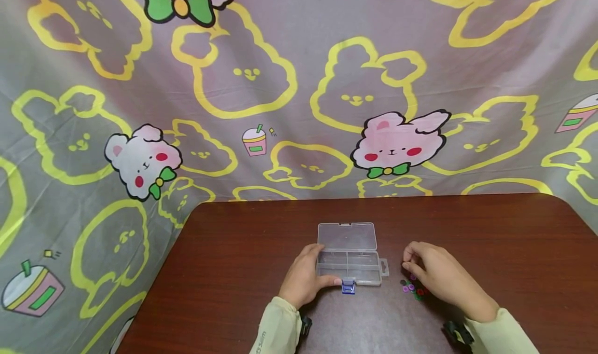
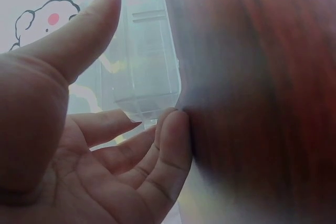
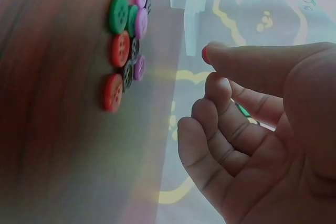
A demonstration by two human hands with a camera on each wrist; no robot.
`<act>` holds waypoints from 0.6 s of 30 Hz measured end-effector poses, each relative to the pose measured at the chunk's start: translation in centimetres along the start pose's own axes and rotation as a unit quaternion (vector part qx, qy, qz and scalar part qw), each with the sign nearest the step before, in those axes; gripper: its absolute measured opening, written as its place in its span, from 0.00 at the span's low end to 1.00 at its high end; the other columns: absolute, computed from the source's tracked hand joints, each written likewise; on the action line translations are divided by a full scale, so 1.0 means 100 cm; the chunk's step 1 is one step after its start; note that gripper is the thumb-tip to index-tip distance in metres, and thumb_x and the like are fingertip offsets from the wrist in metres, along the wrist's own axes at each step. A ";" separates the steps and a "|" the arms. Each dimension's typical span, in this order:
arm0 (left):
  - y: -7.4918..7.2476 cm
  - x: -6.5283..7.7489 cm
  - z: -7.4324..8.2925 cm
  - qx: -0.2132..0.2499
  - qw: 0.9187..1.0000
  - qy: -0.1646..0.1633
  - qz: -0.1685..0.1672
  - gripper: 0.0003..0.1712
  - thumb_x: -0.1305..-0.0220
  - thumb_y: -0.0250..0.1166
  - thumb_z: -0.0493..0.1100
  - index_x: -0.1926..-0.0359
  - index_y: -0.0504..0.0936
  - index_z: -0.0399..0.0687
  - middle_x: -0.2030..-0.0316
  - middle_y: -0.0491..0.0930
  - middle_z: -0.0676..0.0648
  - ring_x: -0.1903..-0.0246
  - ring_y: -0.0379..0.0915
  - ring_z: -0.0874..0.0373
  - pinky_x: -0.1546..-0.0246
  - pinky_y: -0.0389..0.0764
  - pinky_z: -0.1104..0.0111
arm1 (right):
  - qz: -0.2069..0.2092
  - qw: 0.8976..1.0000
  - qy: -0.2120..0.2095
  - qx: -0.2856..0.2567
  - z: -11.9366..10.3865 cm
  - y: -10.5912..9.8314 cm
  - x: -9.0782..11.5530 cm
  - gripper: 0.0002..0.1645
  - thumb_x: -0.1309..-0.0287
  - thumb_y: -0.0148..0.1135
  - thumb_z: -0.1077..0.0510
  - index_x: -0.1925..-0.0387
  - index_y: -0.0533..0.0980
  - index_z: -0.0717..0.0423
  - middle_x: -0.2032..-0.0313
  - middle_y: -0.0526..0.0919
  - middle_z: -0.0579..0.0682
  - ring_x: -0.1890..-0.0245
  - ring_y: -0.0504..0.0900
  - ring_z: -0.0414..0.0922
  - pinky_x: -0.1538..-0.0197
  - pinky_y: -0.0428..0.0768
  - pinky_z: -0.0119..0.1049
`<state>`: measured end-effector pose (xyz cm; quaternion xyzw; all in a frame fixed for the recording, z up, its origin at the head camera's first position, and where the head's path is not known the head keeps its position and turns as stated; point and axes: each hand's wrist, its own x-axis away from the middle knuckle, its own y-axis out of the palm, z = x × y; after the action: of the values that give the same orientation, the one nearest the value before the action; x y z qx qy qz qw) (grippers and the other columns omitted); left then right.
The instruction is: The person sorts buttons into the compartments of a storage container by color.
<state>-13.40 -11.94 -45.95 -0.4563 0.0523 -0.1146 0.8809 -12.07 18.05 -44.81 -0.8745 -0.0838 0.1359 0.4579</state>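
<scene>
A clear plastic compartment box (image 1: 363,275) stands on the table with its lid (image 1: 347,236) flipped back and a blue latch (image 1: 348,288) at its front. My left hand (image 1: 303,277) grips the box's left end, thumb along the front by the latch and fingers at the side. To the right of the box, my right hand (image 1: 441,272) is raised over the table and pinches a red button (image 3: 205,54) between thumb and index finger; only its edge shows. Beneath that hand lie several loose buttons (image 3: 120,49) in red, green, purple and black.
The dark brown wooden table (image 1: 224,271) reaches back to a patterned cloth (image 1: 299,84) with cartoon animals, hung behind and along the left. A hanging tab (image 1: 384,267) sticks out from the box's right end, towards the buttons.
</scene>
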 end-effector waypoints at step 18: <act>0.001 -0.001 -0.002 0.004 1.000 -0.001 -0.002 0.50 0.53 0.81 0.56 0.32 0.72 0.38 0.34 0.70 0.39 0.35 0.68 0.44 0.35 0.70 0.52 | 0.014 1.000 -0.002 -0.004 -0.014 0.010 -0.011 0.13 0.42 0.71 0.63 0.71 0.75 0.47 0.77 0.69 0.39 0.78 0.66 0.34 0.74 0.66 0.31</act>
<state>-13.49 -12.01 -46.12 -0.4532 0.0506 -0.1159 0.8824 -12.66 16.04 -44.72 -0.8773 -0.0733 0.1441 0.4519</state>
